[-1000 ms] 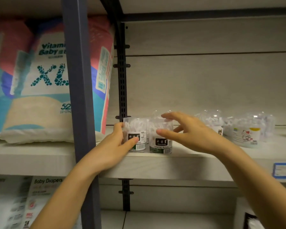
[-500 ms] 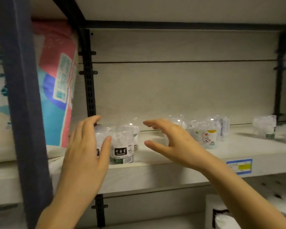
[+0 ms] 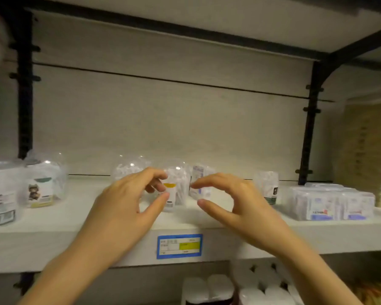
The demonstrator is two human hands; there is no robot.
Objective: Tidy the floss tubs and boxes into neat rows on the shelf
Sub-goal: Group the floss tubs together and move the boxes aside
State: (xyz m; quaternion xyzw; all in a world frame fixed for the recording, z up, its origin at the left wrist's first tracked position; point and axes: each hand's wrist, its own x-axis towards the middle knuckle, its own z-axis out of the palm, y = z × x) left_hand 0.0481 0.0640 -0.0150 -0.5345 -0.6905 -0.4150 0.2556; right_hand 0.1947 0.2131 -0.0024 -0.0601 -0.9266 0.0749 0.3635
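Clear floss tubs stand scattered along the pale shelf (image 3: 53,236). A tub with a yellow label (image 3: 176,190) sits mid-shelf, between my two hands. My left hand (image 3: 130,203) curls just left of it, fingers apart, thumb near its base. My right hand (image 3: 233,199) hovers to its right, fingers apart, in front of a small floss box (image 3: 199,179). Neither hand holds anything. Two tubs stand at the left: one (image 3: 0,192) at the frame edge, one with a cartoon label (image 3: 43,181). A lone tub (image 3: 268,186) and flat floss boxes (image 3: 330,201) lie at the right.
A blue and yellow price tag (image 3: 179,246) is stuck on the shelf's front edge. Black uprights (image 3: 24,95) and a bracket (image 3: 310,128) frame the bay. White rolls (image 3: 251,289) fill the shelf below. A tan package (image 3: 365,150) stands at the far right.
The view has swung right along the shelf. Both hands left the two tubs at the left end and moved to the yellow-label tub in the middle.
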